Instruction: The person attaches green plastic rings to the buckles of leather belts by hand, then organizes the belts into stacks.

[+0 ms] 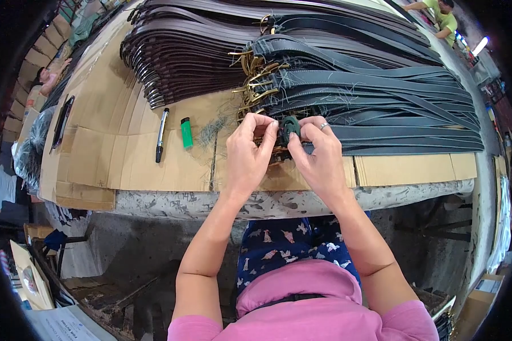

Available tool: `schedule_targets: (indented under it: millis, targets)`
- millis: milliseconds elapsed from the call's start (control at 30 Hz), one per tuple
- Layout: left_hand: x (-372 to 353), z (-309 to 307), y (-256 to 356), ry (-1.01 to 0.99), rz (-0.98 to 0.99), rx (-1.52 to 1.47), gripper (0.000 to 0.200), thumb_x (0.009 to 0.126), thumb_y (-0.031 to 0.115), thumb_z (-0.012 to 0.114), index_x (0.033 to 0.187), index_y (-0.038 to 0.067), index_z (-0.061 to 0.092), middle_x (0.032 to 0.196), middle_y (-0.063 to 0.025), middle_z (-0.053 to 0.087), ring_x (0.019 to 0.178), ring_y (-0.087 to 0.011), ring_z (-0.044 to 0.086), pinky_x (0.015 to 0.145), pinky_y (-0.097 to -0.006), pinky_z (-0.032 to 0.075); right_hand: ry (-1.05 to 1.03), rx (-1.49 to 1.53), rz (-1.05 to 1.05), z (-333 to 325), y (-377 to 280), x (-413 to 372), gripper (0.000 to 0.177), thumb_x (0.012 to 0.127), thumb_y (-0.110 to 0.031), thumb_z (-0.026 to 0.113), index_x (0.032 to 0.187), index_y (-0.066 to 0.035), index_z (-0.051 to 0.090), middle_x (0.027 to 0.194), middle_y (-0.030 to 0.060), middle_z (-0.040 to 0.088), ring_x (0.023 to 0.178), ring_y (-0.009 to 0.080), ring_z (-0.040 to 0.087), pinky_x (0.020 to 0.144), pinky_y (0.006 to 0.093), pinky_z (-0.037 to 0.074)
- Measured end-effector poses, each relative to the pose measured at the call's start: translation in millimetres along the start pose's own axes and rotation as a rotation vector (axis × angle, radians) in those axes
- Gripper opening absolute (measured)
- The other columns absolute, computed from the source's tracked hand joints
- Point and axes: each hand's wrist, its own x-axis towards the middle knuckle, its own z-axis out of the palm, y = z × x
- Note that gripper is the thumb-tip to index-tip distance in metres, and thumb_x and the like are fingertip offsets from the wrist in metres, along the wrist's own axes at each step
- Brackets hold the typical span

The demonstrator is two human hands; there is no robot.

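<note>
Both my hands meet above the front edge of a pile of dark belts [381,105] with gold buckles [261,88]. Thumb and forefinger of my right hand [318,149] pinch a small dark green looped strap piece [290,125]. My left hand [249,149] is closed in a pinch just left of that piece; what lies between its fingertips is too small to make out. Behind the fingers, more buckles and belt ends are partly hidden. Loose thread ends stick out from several belts.
A green lighter [186,133], a black-and-white marker [162,135] and a tuft of cut threads [211,130] lie left on the cardboard [136,165]. Brown belts [193,57] with silver buckles are stacked behind. Other people are at the far left [48,79] and far right [446,21].
</note>
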Motion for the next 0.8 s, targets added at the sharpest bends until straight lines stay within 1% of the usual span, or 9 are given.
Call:
schedule_targets:
  millis: [100,200,300,400,800]
  targets:
    - [0,0,0,-0.004,-0.003,0.007,0.014,0.094,0.011,0.065,0.094,-0.003,0.061,0.084,-0.012,0.069,0.077,-0.0176,0.067,0.07,-0.0312,0.052,0.0,-0.006,0.004,-1,0,0,0.015,0.085,-0.004,0.065,0.081,0.007,0.055,0.091,0.0206,0.059,0.079,0.0372,0.06,0.068,0.0421,0.049]
    - [-2,-3,-1,-0.007,-0.053,-0.002,0.014,0.096,0.011,0.063,0.094,-0.003,0.064,0.088,-0.0076,0.071,0.083,-0.0111,0.065,0.076,-0.0259,0.051,0.031,0.02,0.025,-4,-1,0,0.015,0.085,-0.004,0.065,0.081,0.007,0.055,0.091,0.0198,0.059,0.078,0.0362,0.06,0.069,0.0413,0.049]
    - [-2,-10,-3,-0.002,-0.079,0.016,0.013,0.097,0.01,0.062,0.095,-0.002,0.063,0.089,-0.0074,0.071,0.084,-0.0108,0.065,0.077,-0.0251,0.051,0.057,0.145,0.094,-7,3,-1,0.014,0.085,-0.004,0.065,0.081,0.006,0.056,0.09,0.019,0.06,0.078,0.0354,0.06,0.069,0.0405,0.049]
    - [-4,-8,-5,-0.022,-0.078,0.004,0.013,0.097,0.011,0.062,0.096,-0.002,0.063,0.089,-0.0081,0.071,0.084,-0.0106,0.065,0.077,-0.025,0.051,0.064,0.103,0.022,-8,6,-2,0.014,0.085,-0.003,0.066,0.081,0.006,0.056,0.089,0.0187,0.06,0.078,0.0354,0.06,0.069,0.0402,0.049]
    - [-2,-3,8,-0.04,-0.07,0.049,0.017,0.097,0.014,0.062,0.096,-0.003,0.063,0.089,-0.0091,0.071,0.083,-0.0119,0.065,0.077,-0.0269,0.052,0.057,0.085,0.008,-3,4,-2,0.015,0.084,-0.003,0.065,0.081,0.006,0.054,0.09,0.0206,0.058,0.081,0.0377,0.059,0.072,0.0416,0.049]
